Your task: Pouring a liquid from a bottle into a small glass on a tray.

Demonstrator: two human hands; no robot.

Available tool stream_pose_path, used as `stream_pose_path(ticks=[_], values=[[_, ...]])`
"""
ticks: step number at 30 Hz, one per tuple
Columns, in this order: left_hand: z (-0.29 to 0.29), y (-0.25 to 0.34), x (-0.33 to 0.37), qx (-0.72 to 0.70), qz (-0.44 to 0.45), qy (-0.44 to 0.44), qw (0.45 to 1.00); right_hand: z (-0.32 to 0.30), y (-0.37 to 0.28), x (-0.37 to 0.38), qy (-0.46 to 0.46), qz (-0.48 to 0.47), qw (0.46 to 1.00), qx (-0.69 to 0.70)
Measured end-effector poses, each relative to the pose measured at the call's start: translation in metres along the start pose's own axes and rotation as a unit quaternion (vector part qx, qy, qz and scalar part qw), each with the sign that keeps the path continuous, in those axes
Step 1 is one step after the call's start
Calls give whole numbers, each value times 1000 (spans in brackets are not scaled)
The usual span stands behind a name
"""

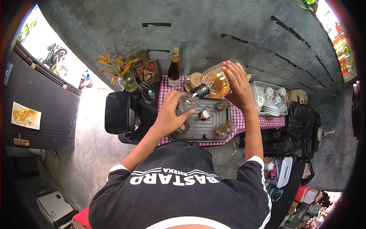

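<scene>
My right hand (240, 87) is wrapped round a clear ribbed bottle (215, 81) with amber liquid inside. The bottle is tilted, its black neck (200, 91) pointing down to the left at the mouth of a clear drinking glass (188, 102). That glass is held in my left hand (169, 115), fingers and thumb around its sides. Whether liquid is flowing out cannot be made out. Beneath both hands lies a grey metal tray (195, 133). On it stand several glasses, one of them a glass (220, 129) near the front right, and a small round metal container (205, 114) near the middle.
A red checked cloth (239, 121) lies under the tray. Behind stand a dark bottle (174, 70), a sign (148, 74) and a vase (129, 83). A black appliance (117, 113) is at left, a wire basket of white crockery (271, 101) at right. The grey wall (213, 34) rises close behind.
</scene>
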State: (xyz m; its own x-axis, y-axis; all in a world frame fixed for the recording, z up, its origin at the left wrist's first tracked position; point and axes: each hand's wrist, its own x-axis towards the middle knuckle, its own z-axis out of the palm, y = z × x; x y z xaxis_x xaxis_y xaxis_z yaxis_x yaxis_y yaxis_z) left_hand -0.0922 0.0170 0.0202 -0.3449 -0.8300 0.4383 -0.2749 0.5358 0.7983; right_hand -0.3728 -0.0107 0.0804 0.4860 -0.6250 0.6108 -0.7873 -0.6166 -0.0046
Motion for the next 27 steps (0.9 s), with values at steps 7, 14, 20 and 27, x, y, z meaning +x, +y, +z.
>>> stream_pose_path(ticks=[7,14,20,27], values=[[0,-1,2,0,8,-7,1000,-5,2,2,1,-7,1000,-9],[0,1,5,-11,7,-12,1000,-11,3,4,-9,-12,1000,-25],[4,3,6,-18,10,-11,1000,-18,5,3,-9,-11,999,-37],[3,2,5,-12,21,-3,1000,-23,5,4,-18,-15,998,-59]])
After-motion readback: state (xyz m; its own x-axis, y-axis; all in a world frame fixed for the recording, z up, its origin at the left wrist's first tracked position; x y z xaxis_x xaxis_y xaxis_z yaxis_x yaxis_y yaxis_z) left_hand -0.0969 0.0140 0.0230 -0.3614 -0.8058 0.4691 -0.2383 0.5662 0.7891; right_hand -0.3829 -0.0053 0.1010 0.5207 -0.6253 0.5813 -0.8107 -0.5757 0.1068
